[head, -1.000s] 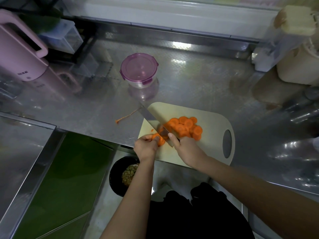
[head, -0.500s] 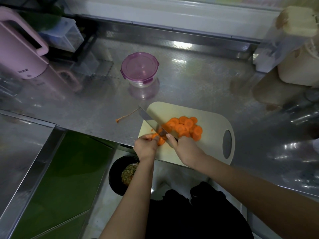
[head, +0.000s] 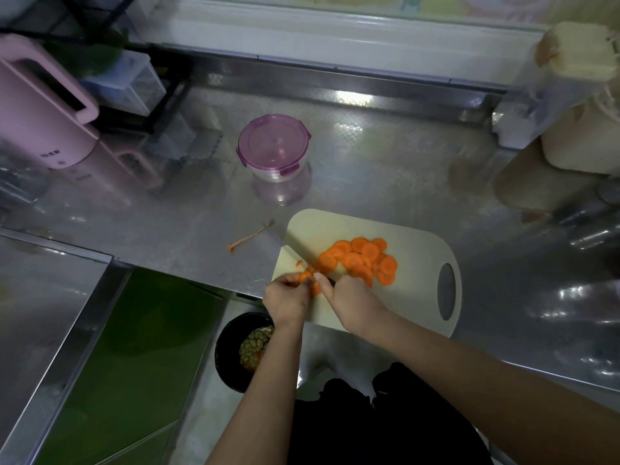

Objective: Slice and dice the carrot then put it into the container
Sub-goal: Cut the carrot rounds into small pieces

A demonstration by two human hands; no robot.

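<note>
Since half a second earlier, the steel-bladed kitchen knife (head: 302, 255) has been brought lower and is seen blurred over the short orange carrot stub (head: 306, 278), which is pinched in the grip of the left hand (head: 287, 302) at the near left corner of the pale oval plastic cutting board (head: 419, 263). The knife's handle is enclosed by the grip of the right hand (head: 355, 303). Round orange carrot slices (head: 362, 260) are heaped just beside the blade. Beyond the board, a round clear container with a purple lid (head: 273, 146) is set on the shiny steel bench (head: 385, 182).

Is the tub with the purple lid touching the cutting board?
Apart. The head view shows bare shiny counter between the tub and the cutting board.
</note>
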